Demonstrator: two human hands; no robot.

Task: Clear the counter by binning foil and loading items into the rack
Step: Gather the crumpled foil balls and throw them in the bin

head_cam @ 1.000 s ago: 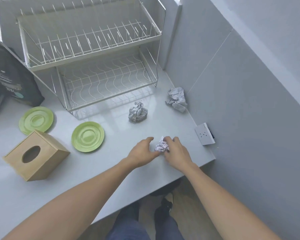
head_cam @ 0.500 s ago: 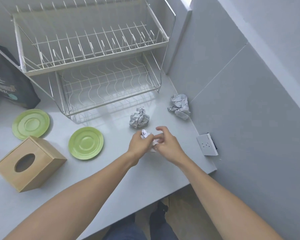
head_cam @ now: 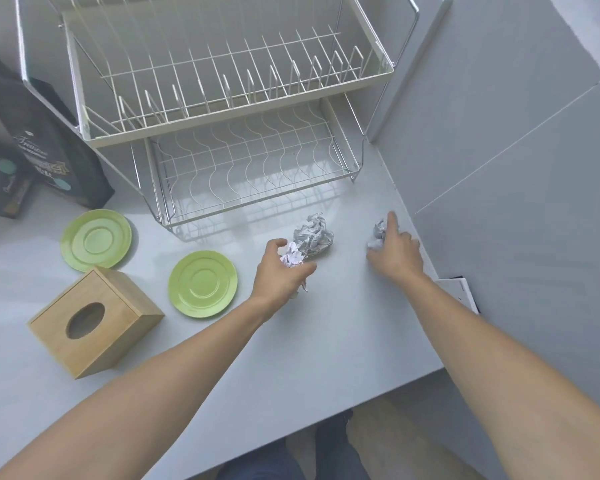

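My left hand [head_cam: 279, 271] is shut on a small crumpled foil ball [head_cam: 292, 256]. Just behind it a bigger foil ball [head_cam: 313, 235] lies on the grey counter [head_cam: 291, 341]. My right hand [head_cam: 397, 252] reaches over a third foil ball [head_cam: 378, 233] by the right wall, fingers spread on it and hiding most of it. Two green plates sit on the counter: one [head_cam: 202, 284] left of my left hand, one [head_cam: 96, 239] further left. The two-tier white wire dish rack [head_cam: 229, 109] stands empty at the back.
A wooden tissue box [head_cam: 94, 320] lies at the front left. Dark bags [head_cam: 32, 147] stand at the back left. A white wall socket [head_cam: 459, 292] sits on the right wall beside my right forearm. The counter's front edge runs diagonally below my arms.
My hands parted. The left kept the small foil ball and moved beside the middle ball. The right went to the foil ball by the wall. The camera shifted closer to the rack.
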